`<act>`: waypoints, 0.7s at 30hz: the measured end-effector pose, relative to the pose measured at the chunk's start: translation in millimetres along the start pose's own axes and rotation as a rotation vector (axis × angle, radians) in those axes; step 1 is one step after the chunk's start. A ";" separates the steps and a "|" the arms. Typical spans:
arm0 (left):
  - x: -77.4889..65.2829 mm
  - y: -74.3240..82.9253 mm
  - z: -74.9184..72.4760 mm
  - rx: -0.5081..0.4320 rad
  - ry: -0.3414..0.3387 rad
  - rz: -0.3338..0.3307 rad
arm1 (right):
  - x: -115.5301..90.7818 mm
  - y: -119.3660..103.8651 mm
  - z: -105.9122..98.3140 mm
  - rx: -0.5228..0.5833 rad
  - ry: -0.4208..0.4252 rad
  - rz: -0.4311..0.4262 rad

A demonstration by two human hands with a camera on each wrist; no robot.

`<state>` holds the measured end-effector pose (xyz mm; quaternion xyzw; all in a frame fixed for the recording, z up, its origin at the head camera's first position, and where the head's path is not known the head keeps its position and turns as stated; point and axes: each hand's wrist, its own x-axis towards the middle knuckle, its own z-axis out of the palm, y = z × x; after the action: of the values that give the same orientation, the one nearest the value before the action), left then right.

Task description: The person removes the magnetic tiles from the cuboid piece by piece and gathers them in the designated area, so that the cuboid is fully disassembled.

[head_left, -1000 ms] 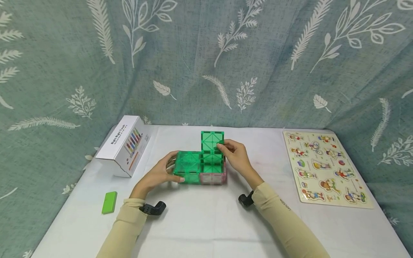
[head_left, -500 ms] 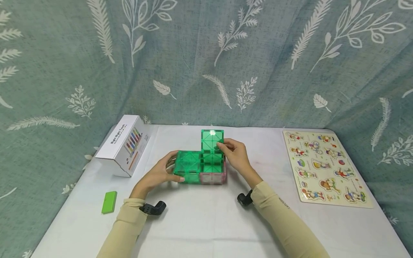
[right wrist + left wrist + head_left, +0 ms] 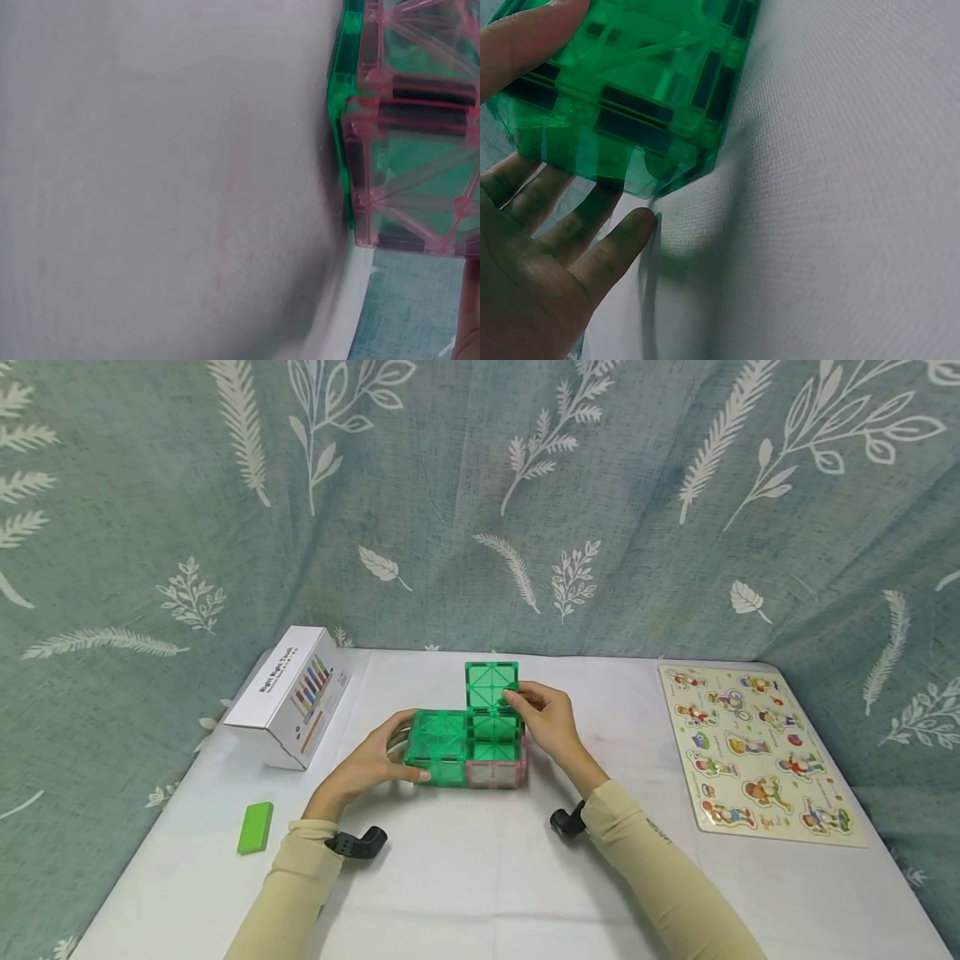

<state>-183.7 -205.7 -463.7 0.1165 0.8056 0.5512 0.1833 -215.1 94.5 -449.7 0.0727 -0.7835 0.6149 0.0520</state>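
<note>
On the table stands a low box of see-through green magnetic tiles, with pinkish-red tiles at its right front and right side. The left section has a green top; the right section looks open above. A square green magnetic tile stands upright at the back of the right section. My right hand pinches its right edge between thumb and fingers. My left hand holds the box's left end, thumb in front and fingers behind. In the right wrist view, only part of the right hand shows.
A white printed box stands at the back left, with a bright green block nearer the front. A picture puzzle board lies at the right. Behind the white-covered table hangs a leaf-patterned curtain.
The upright green tile tilts slightly and shifts a little left under my right hand; a glint on it comes and goes. The left hand keeps its hold on the box.
</note>
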 end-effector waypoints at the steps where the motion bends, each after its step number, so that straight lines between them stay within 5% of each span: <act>1: -0.1 -0.3 0.0 0.000 0.000 -0.001 | -0.2 0.0 0.3 0.002 0.004 -0.004; 21: -5.0 -0.8 0.0 -0.005 0.013 -0.012 | 3.5 -2.3 -0.3 -0.013 0.116 -0.101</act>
<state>-179.2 -207.9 -463.6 0.1076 0.8062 0.5527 0.1819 -218.2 94.1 -446.8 0.0759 -0.7785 0.6096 0.1288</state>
